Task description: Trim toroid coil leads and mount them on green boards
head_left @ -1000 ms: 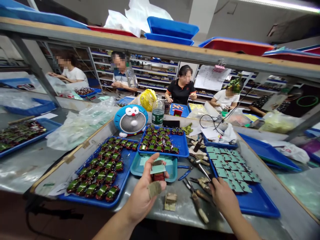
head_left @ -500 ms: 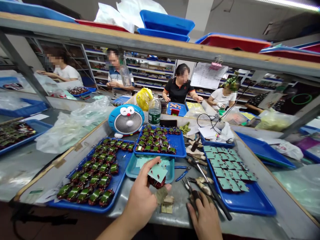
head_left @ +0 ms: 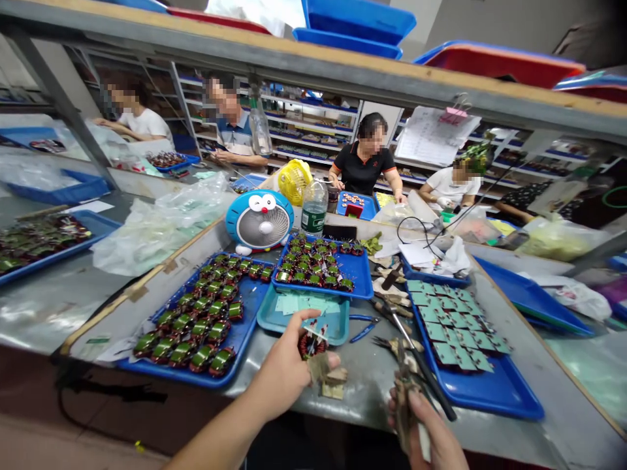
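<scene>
Inspected: a wound coil (head_left: 312, 346), gripped in the left hand (head_left: 284, 365) above the metal bench (head_left: 362, 378), near the teal tray (head_left: 267, 318). The right hand (head_left: 434, 424) is closed on taped pliers (head_left: 402, 395), apart from the coil. Plate-topped coils (head_left: 453, 326) stand in rows in the right blue tray (head_left: 494, 395), judged done; coils without plates (head_left: 200, 358), judged outstanding, occupy the left blue tray (head_left: 249, 323) and middle blue tray (head_left: 361, 271). Beyond, co-workers (head_left: 367, 160) sit before shelving (head_left: 313, 117).

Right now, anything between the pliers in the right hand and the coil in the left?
Nothing visible stands between pliers and coil; only the thumb of the left hand partly covers the coil's near side.
</scene>
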Tool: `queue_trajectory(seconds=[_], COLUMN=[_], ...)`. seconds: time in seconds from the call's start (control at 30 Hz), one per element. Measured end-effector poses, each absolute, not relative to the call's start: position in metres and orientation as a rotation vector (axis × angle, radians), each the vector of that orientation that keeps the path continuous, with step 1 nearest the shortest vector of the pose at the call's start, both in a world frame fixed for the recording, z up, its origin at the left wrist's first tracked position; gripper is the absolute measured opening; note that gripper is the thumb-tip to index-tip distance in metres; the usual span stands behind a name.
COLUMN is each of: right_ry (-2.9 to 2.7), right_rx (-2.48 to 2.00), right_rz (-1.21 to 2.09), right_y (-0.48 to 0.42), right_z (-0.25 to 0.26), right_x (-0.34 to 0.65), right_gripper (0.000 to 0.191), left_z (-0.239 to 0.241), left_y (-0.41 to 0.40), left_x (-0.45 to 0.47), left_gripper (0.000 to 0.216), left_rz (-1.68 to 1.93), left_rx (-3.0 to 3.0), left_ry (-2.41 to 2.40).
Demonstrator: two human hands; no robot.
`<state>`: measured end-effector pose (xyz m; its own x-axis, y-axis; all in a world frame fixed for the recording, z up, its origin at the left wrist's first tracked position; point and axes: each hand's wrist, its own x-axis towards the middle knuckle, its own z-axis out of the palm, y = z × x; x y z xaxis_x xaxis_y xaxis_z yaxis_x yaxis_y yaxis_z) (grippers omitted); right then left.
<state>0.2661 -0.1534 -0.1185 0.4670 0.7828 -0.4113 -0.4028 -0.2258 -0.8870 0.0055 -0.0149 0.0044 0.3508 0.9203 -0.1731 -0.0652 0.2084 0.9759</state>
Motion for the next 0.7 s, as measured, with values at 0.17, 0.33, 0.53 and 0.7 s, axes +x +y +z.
queue_trajectory(seconds=[0.17, 0.33, 0.53, 0.7], right_ry=[-0.167, -0.341, -0.731, -1.033], right_rx=[-1.219, -1.263, -1.624, -1.664], right_rz=[1.259, 1.270, 1.060, 1.091], right_y=[-0.148, -0.148, -0.153, -0.153], right_z=[-0.091, -0.067, -0.055, -0.044], right_x=[0.228, 0.218, 0.216, 0.206], right_gripper=[0.053, 0.057, 0.065, 0.072], left_z=[-0.005, 0.000, -0.001, -0.004], left_y=[-0.012, -0.015, -0.018, -0.017], left_x=[0.000, -0.006, 0.000, 0.000], left_gripper=[0.058, 0.054, 0.058, 0.050], left_rz=[0.747, 0.631, 0.635, 0.625], left_rx=[1.306, 1.595, 1.342, 1.362], left_ry=[0.940, 0.993, 0.803, 0.864])
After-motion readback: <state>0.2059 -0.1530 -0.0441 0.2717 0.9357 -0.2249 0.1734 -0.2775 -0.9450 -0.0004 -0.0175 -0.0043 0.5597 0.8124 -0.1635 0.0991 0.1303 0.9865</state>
